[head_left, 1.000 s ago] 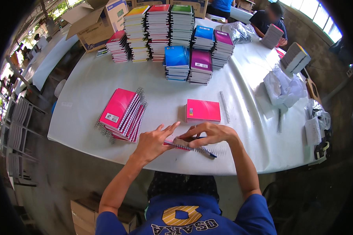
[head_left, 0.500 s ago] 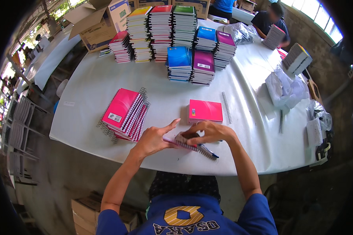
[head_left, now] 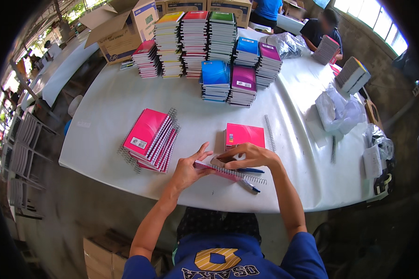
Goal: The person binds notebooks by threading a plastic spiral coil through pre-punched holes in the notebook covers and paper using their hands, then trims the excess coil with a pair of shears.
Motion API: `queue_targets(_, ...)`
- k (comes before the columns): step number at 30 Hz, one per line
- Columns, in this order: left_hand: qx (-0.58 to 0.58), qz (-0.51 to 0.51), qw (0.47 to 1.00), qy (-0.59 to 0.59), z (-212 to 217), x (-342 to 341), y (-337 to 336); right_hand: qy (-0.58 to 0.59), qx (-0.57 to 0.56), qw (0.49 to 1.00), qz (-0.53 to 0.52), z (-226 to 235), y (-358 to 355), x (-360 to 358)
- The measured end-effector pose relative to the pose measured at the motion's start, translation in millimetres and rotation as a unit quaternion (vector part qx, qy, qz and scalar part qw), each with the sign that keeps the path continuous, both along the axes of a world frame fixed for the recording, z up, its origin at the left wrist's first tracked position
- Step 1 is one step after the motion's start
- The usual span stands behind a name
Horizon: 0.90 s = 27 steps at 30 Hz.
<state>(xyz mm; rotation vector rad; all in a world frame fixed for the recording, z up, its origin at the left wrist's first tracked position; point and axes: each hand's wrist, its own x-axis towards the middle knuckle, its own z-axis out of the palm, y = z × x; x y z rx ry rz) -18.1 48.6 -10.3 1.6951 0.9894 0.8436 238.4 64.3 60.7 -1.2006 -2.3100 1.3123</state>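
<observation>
My left hand (head_left: 189,168) grips one end of a pink notebook (head_left: 228,175) tilted up on its edge, its thumb raised. A wire coil (head_left: 257,179) runs along the notebook's upper edge and sticks out past its right end. My right hand (head_left: 252,155) is closed on a small grey-brown block (head_left: 217,162), which it holds against the coil; the block's far side is hidden by the fingers. A dark blue pen (head_left: 251,170) lies just behind the coil, and another pen (head_left: 250,187) lies in front of it. Behind my right hand sits a pink notebook stack (head_left: 246,133).
Coil-edged pink notebooks (head_left: 146,132) are fanned in a pile on the left. A loose coil (head_left: 269,133) lies right of centre. Tall notebook stacks (head_left: 195,44) and an open carton (head_left: 118,37) stand at the back. Plastic bags (head_left: 337,109) lie right; a person (head_left: 321,30) sits far right.
My right hand has shifted slightly right with the block. More of the coil now shows past the notebook's right end, and the pen behind it has come into view. The left hand still grips the notebook.
</observation>
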Motion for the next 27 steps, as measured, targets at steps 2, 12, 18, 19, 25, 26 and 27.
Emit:
queue_targets(2,0.002,0.012,1.000,-0.001,-1.0,1.6,-4.5,0.054,0.016,0.998,0.017,0.4,-3.5,10.9)
queue_targets(12,-0.033,-0.011,0.998,-0.047,-11.7,6.5,-2.9,-0.029,0.012,0.999,-0.018,-12.9,2.8,4.9)
queue_targets(18,0.025,-0.007,0.999,-0.021,-9.4,6.2,-5.9,0.019,0.011,1.000,-0.020,-4.0,-1.6,-2.0)
queue_targets(19,0.009,0.001,1.000,-0.018,-7.5,6.7,-7.1,-0.044,0.017,0.998,-0.042,-1.5,1.3,-5.7)
queue_targets(25,-0.013,-0.010,1.000,0.010,-4.7,3.0,-5.2,0.012,0.084,0.996,-0.023,-4.0,-5.3,-6.4)
queue_targets(26,-0.030,-0.022,0.999,-0.017,-4.8,3.4,-4.3,0.052,0.075,0.996,-0.019,-2.3,-7.7,-1.4)
queue_targets(27,-0.029,-0.023,0.999,-0.019,-4.6,4.1,-2.3,0.093,0.065,0.993,-0.015,0.0,-10.5,4.6)
